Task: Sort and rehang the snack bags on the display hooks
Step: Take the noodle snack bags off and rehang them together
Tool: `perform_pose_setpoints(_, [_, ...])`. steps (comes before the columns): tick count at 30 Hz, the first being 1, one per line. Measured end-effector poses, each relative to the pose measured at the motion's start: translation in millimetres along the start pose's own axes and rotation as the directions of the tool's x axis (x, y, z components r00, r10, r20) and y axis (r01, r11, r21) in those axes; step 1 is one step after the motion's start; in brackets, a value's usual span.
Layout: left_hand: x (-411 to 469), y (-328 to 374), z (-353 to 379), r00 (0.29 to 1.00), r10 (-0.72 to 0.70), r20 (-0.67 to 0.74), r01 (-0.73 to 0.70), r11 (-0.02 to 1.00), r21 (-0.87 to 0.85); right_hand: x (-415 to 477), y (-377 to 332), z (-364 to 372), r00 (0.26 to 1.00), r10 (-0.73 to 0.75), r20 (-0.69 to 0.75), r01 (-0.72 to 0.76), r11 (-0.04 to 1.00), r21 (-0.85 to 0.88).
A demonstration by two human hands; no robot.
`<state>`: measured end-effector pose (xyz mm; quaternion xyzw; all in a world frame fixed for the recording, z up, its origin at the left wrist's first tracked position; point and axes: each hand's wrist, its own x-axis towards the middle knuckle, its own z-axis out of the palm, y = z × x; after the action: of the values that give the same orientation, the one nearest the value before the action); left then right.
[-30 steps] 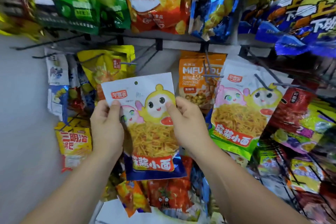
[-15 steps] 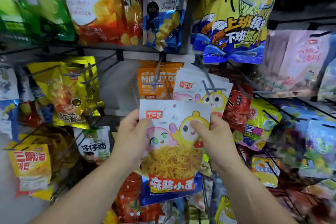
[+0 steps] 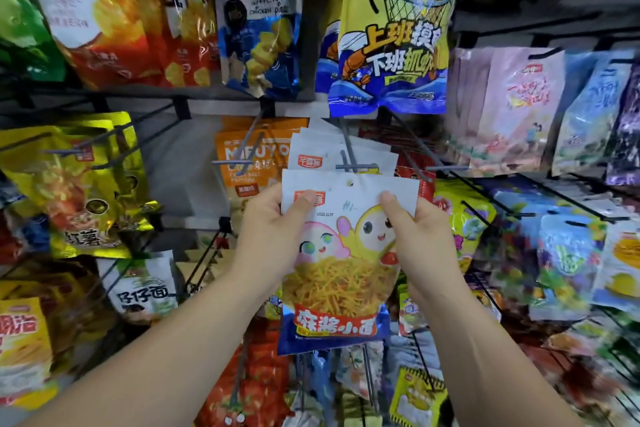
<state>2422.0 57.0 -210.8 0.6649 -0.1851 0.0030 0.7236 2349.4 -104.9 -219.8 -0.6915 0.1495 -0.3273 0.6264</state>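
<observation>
I hold a white noodle snack bag (image 3: 341, 253) with cartoon chicks and a blue bottom upright in front of the rack. My left hand (image 3: 270, 236) pinches its upper left corner, my right hand (image 3: 419, 236) pinches its upper right edge. The bag's hang hole sits just below the tip of a grey display hook (image 3: 349, 163). Several matching white bags (image 3: 332, 152) hang on that hook right behind the held one.
An orange bag (image 3: 252, 156) hangs on the hook to the left, yellow foil bags (image 3: 79, 184) further left. A big yellow and blue bag (image 3: 394, 45) hangs overhead. Bare wire hooks (image 3: 485, 191) stick out on the right among more snack bags.
Both hands carried the bag rightward and upward from the left part of the rack to just in front of the hook with the matching bags.
</observation>
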Motion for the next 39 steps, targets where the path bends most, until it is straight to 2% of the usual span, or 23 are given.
perform_pose_setpoints(5, [3,3,4,1.000,0.001,-0.031,-0.002,1.000,-0.012,10,4,4,0.998,-0.059,-0.009,0.059,0.998,-0.006])
perform_pose_setpoints(13, [17,-3,5,0.999,-0.003,-0.051,0.005,0.999,0.045,29,10,9,0.999,-0.033,-0.034,0.032,0.999,-0.007])
perform_pose_setpoints(16, [33,-9,7,0.998,-0.003,-0.062,0.008,0.996,0.088,41,12,16,0.995,-0.054,-0.083,0.047,0.995,-0.083])
perform_pose_setpoints(24, [74,-20,13,0.991,0.091,-0.101,-0.072,0.982,0.177,62,22,28,0.954,-0.220,-0.205,0.141,0.929,-0.341])
perform_pose_setpoints(27, [82,-29,9,0.970,0.185,-0.156,-0.126,0.936,0.329,69,27,33,0.924,-0.302,-0.235,0.188,0.893,-0.409])
perform_pose_setpoints(29, [81,-35,5,0.963,0.199,-0.182,-0.110,0.906,0.408,69,33,34,0.925,-0.309,-0.222,0.180,0.870,-0.460])
perform_pose_setpoints(32, [74,-39,5,0.988,0.099,-0.119,-0.032,0.882,0.470,65,42,36,0.934,-0.324,-0.152,0.204,0.830,-0.519])
perform_pose_setpoints(35, [76,-41,5,0.995,0.059,-0.077,-0.015,0.877,0.480,69,43,37,0.938,-0.342,-0.052,0.269,0.814,-0.515])
perform_pose_setpoints(39, [79,-41,1,0.996,0.043,-0.082,0.003,0.869,0.495,87,37,37,0.951,-0.308,0.005,0.255,0.779,-0.573])
